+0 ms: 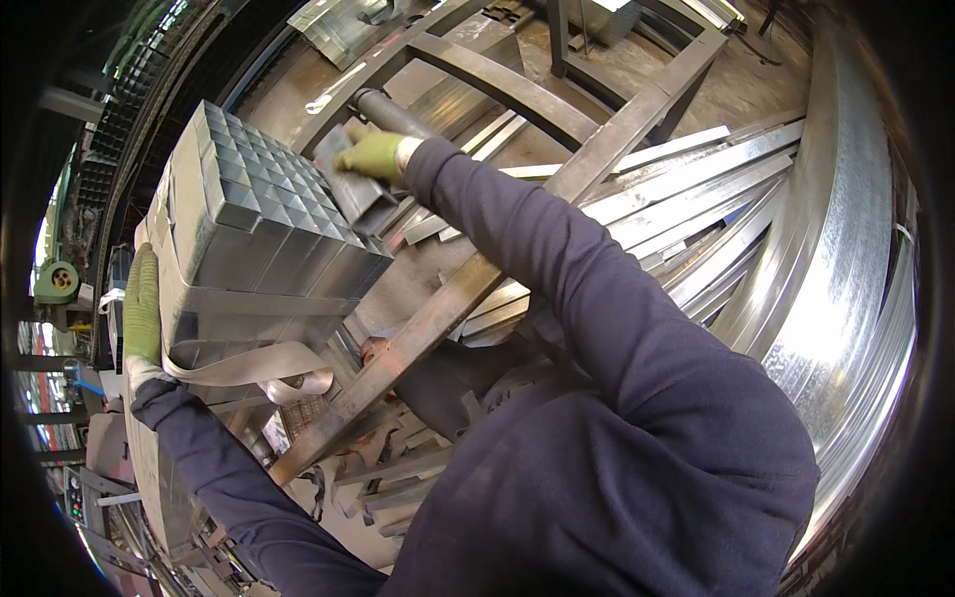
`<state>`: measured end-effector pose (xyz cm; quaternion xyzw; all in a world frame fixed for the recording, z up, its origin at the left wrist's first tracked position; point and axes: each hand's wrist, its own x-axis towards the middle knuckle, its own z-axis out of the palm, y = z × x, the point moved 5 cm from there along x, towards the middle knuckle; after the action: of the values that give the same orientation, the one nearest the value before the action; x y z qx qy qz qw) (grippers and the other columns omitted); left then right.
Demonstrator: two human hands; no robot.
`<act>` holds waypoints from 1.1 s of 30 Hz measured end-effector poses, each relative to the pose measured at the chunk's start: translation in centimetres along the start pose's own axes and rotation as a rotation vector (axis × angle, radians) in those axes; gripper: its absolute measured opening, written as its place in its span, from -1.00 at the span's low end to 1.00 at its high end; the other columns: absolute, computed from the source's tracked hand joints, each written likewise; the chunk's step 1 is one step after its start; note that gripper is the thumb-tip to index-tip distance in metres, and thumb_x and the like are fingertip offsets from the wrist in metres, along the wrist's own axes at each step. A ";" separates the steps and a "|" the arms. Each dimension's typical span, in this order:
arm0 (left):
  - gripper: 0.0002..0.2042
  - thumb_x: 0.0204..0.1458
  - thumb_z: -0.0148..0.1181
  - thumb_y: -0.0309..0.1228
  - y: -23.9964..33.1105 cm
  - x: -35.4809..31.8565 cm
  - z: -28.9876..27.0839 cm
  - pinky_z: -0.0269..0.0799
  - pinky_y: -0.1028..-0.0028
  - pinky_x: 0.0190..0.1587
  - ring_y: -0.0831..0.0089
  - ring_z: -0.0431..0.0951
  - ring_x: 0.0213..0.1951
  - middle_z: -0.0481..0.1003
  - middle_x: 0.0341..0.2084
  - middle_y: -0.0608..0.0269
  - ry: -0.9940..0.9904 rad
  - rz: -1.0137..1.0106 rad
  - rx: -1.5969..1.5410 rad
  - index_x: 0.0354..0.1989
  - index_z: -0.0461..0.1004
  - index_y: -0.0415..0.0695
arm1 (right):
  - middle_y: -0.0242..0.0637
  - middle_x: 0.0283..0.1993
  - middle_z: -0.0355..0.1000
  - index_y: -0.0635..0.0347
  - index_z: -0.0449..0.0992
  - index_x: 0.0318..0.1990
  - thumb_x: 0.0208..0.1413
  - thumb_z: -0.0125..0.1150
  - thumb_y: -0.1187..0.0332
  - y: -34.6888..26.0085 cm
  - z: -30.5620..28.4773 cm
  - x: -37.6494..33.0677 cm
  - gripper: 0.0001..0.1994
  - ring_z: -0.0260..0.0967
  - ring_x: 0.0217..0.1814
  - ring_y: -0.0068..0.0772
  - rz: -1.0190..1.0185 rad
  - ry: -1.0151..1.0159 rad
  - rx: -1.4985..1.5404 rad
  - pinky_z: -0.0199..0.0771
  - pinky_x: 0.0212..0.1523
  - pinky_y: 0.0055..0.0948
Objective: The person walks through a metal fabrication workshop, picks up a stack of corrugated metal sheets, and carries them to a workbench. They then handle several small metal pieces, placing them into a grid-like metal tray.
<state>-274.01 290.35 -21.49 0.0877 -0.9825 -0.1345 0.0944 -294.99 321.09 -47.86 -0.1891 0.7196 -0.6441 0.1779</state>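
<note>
The bundle of grey square steel tubes sits at the upper left of the frame, bound by a flat metal strap. The left hand, in a green glove, lies flat against the bundle's left side. The right hand, arm stretched forward, grips a flat grey metal piece at the bundle's far end. Bracing both sides evenly should steady the bundle.

Left hand: the left hand, in a green glove, lies flat against the left side of the tube bundle.
Right hand: the right hand, also gloved green, grips a flat grey metal piece at the bundle's far corner.
Bundle: square steel tubes stacked with open ends up, a metal strap looped below.
Surroundings: a rusty steel frame crosses diagonally; galvanised strips lie at right.
</note>
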 end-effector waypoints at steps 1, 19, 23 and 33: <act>-0.32 0.51 -0.13 0.02 0.0 0.0 -0.1 0.13 0.24 0.52 -0.12 0.27 0.48 0.30 0.45 -0.30 -0.008 0.000 0.014 0.50 0.23 -0.38 | 0.07 0.18 0.54 0.29 0.38 0.42 0.17 0.34 0.26 -0.9 0.3 0.1 -0.34 0.61 0.08 -0.13 -0.090 -0.079 -0.223 0.65 0.05 -0.28; -0.57 0.39 0.14 -0.24 3.6 -0.4 -0.9 0.19 0.00 0.47 -0.18 0.42 0.36 0.47 0.28 -0.25 0.157 0.091 0.161 0.28 0.50 -0.30 | 0.18 0.56 0.23 0.34 0.08 0.60 0.31 0.30 0.17 -16.2 -0.2 -3.1 -0.18 0.23 0.59 -0.04 0.085 -0.092 0.176 0.19 0.54 -0.28; -0.56 0.35 0.18 -0.24 3.8 -0.2 -1.3 0.18 -0.08 0.46 -0.22 0.41 0.35 0.48 0.28 -0.25 0.186 0.086 0.148 0.27 0.52 -0.27 | 0.14 0.57 0.23 0.28 0.08 0.61 0.30 0.27 0.29 -20.5 -2.3 -4.4 -0.21 0.27 0.55 -0.10 0.121 0.144 0.205 0.25 0.52 -0.26; -0.51 0.33 0.16 -0.19 3.5 -0.1 -1.6 0.09 -0.09 0.49 -0.19 0.35 0.40 0.45 0.34 -0.15 0.163 0.008 0.166 0.32 0.49 -0.25 | 0.12 0.59 0.19 0.26 0.15 0.59 0.35 0.32 0.20 -20.5 0.2 -4.8 -0.24 0.14 0.63 -0.06 0.099 0.111 -0.003 0.14 0.55 -0.31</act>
<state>-274.13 293.29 -19.04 0.1021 -0.9797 -0.0445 0.1669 -289.85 321.31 -27.45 -0.1174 0.7378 -0.6429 0.1689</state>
